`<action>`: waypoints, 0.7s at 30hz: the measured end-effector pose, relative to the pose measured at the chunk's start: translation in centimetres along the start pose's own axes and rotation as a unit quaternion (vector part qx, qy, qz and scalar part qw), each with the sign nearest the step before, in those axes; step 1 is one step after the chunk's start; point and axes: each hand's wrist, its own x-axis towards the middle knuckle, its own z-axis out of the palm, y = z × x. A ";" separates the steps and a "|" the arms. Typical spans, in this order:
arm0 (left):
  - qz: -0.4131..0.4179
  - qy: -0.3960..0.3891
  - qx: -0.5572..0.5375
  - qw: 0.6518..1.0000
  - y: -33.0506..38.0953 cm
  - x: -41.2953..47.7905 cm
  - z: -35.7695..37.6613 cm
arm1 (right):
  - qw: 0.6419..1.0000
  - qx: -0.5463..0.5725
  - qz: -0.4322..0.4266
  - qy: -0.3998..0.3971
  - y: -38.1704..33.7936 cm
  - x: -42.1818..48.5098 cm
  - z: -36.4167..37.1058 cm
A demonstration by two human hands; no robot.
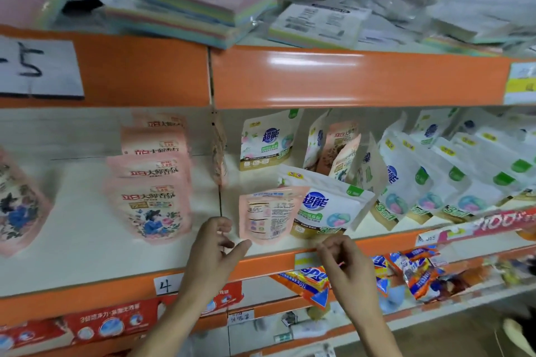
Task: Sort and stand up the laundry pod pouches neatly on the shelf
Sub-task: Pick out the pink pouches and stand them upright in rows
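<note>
Head view: the shelf with its orange front edge runs across in front of me. On its left part the pink row of pouches stands one behind another. On the right the white rows lean, all tilted. Between them things are mixed. A stray pink pouch stands near the front edge with its back side to me, and a leaning white pouch rests just behind it.

My left hand is just beside the lower left corner of the stray pink pouch, thumb and fingers apart, holding nothing. My right hand is at the shelf edge below the leaning white pouch, fingers bent together. Whether it pinches something I cannot tell.

I judge this is the sorting step. Next I should grip the stray pink pouch, turn its front to me and carry it to the pink row, without knocking over the leaning white pouch.
</note>
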 end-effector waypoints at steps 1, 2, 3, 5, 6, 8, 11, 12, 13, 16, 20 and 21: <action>-0.001 0.001 0.000 1.000 0.0 0.0 0.2 | 1.000 0.001 -0.003 -0.010 -0.1 0.1 0.3; -0.003 0.001 -0.001 1.000 0.0 0.0 0.3 | 1.000 0.002 -0.006 -0.014 -0.3 0.2 0.5; -0.003 0.001 -0.002 1.000 0.1 0.0 0.5 | 1.000 0.003 -0.011 -0.011 -0.4 0.4 0.5; -0.007 -0.004 -0.001 1.000 0.1 0.1 0.8 | 1.000 0.002 -0.018 0.013 -0.5 0.9 0.2; -0.008 -0.008 -0.004 1.000 0.1 0.3 0.9 | 0.999 0.003 -0.019 0.033 -0.3 1.1 -0.2; -0.004 -0.009 -0.014 1.000 0.1 0.6 1.5 | 0.997 0.009 -0.007 0.078 0.3 1.6 -1.2; -0.006 -0.002 -0.028 1.000 0.8 1.2 2.7 | 0.991 0.029 0.021 0.128 1.3 2.0 -3.0; -0.011 -0.002 -0.034 0.999 1.0 1.4 3.1 | 0.990 0.034 0.023 0.136 1.6 2.1 -3.6; -0.013 -0.001 -0.040 0.999 1.2 1.4 3.5 | 0.989 0.040 0.023 0.140 1.8 2.2 -4.2; -0.017 0.005 -0.037 0.999 0.9 1.6 4.1 | 0.989 0.061 0.004 0.137 2.0 2.7 -6.1; -0.011 0.021 -0.020 1.000 0.6 1.7 4.3 | 0.990 0.071 -0.026 0.119 2.0 3.5 -7.7; -0.009 0.024 -0.016 1.000 0.7 1.7 4.4 | 0.990 0.070 -0.029 0.115 2.0 3.6 -7.8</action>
